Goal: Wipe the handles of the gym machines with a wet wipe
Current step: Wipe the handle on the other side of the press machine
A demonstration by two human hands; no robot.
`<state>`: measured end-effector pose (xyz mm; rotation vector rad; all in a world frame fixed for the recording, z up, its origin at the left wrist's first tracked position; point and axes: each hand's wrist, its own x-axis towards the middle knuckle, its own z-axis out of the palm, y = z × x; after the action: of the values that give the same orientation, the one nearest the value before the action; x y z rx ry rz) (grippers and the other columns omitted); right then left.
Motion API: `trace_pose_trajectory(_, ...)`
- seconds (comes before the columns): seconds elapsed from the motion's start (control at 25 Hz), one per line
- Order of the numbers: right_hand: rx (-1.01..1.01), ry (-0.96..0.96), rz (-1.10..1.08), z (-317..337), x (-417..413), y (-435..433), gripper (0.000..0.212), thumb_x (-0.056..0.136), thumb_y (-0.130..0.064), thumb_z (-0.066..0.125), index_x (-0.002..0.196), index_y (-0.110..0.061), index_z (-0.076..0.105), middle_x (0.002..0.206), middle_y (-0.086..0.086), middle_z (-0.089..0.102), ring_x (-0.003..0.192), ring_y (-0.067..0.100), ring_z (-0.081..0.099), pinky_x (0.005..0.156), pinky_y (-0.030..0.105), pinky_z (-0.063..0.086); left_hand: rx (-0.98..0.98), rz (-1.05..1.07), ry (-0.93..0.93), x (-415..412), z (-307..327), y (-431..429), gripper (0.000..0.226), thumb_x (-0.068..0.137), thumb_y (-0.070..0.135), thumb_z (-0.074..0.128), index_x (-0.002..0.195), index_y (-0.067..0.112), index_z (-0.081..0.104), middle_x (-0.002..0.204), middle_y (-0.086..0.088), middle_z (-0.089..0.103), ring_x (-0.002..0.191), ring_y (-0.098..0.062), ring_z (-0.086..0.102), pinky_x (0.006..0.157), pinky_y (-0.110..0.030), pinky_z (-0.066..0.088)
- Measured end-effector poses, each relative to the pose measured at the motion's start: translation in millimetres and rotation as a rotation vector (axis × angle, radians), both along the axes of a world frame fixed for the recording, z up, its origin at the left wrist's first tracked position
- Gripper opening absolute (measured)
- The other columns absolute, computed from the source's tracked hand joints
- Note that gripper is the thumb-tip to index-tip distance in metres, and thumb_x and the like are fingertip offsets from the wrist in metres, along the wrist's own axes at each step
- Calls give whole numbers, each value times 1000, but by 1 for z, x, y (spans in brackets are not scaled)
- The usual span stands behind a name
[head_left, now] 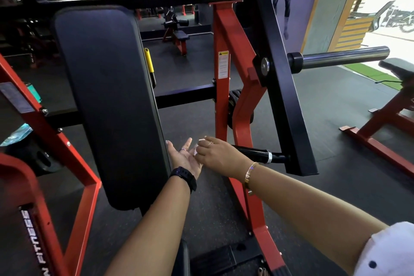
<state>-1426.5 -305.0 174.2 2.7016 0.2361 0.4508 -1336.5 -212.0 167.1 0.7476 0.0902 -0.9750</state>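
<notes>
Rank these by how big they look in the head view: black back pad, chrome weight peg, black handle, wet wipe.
1. black back pad
2. chrome weight peg
3. black handle, partly hidden by the right hand
4. wet wipe, mostly covered by that hand
Peg is farther off; true size unsure.

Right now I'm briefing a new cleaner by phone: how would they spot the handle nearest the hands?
Find the red-framed machine with the tall black pad. At the foot of its black lever arm, a short handle sticks out beside the right hand pinching the wet wipe. Unlike the chrome bar above, it is black with a silver ring.
</notes>
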Motion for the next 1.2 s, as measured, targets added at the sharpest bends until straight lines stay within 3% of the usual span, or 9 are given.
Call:
trace_pose_trajectory(0.2,74,-93,-101,0,3,-2,26,83,-12,62,108,-9,66,106,8,65,105,26,61,96,34,48,-4,55,-22,-4,-1,-6,89,87,76,26,140,6,41,112,-17,63,105,-25,61,94,-36,45)
trace_pose_trajectory(0.32,31,-19,-60,-8,6,5,28,84,-12,63,112,-9,68,118,9,66,122,28,54,106,37,41,15,33,-59,-5,-1,-5,85,88,74,26,137,7,44,114,-15,62,111,-27,59,96,-37,45)
trace_pose_trajectory(0.48,88,-158,10,-19,-28,-6,42,89,-8,44,128,-7,59,135,10,56,130,26,47,111,38,36,94,31,-197,-10,3,-8,62,96,56,35,134,8,47,120,-20,62,101,-26,64,88,-33,50)
trace_pose_trajectory(0.6,261,-295,-106,-33,-54,-10,48,86,-3,36,129,-6,58,136,11,55,126,26,51,105,33,37,256,51,-659,-20,3,-9,38,100,31,40,131,15,54,125,-8,62,113,-20,59,94,-29,44)
trace_pose_trajectory(0.72,348,-383,-155,-49,-69,-12,46,88,-2,36,126,-8,61,133,8,57,123,26,54,98,33,46,457,64,-1709,-16,-7,-4,45,92,24,38,134,24,53,139,7,49,137,-12,35,116,-34,17)
trace_pose_trajectory(0.8,395,-410,-212,-51,-68,-13,45,87,0,44,128,-7,59,134,10,56,123,26,54,101,34,45,518,14,-2152,-11,-7,-5,54,88,25,32,140,24,47,148,7,40,143,-12,24,118,-41,3)
trace_pose_trajectory(0.96,539,-414,-388,-50,-43,-3,57,80,0,69,134,-5,51,137,14,52,127,26,50,105,41,43,821,-158,-2312,-23,-10,-7,71,82,34,15,152,25,11,159,8,13,148,-12,3,117,-44,-12)
trace_pose_trajectory(1.04,489,-376,-340,-56,-48,-7,51,84,-1,61,134,-5,52,138,14,51,129,24,48,109,38,37,944,-242,-2314,-25,-12,-5,70,83,35,14,150,28,-5,160,10,2,147,-12,-5,114,-46,-18)
trace_pose_trajectory(1.2,402,-434,-313,-63,-83,-32,47,89,-1,38,132,-8,55,136,12,54,127,24,51,109,42,38,1110,-300,-2413,-22,-10,-6,86,92,27,41,142,25,-29,156,6,-25,143,-15,-24,112,-47,-22)
